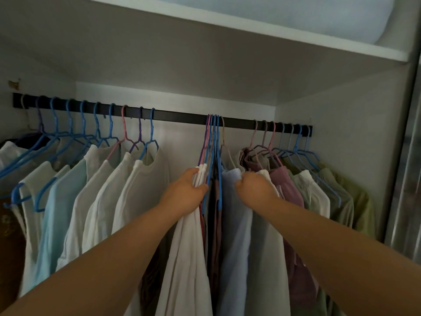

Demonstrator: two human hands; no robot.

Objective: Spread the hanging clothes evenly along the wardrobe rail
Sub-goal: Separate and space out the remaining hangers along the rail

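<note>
Both hands' grip (pixel 186 190) holds bunched clothes (pixel 234 224) mid-rail (pixel 182 116).

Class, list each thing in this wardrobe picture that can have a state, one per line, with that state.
Rail: bare either side of the middle bunch.
Middle bunch of hangers: packed tight.
Left clothes: spread out.
Right clothes: fairly close.
Left hand: grips white garment.
Right hand: grips pale blue garment.

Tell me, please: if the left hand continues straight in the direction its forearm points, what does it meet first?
Probably the bunched hangers directly above the white garment the left hand grips, then the rail. Depth is unclear.
</note>
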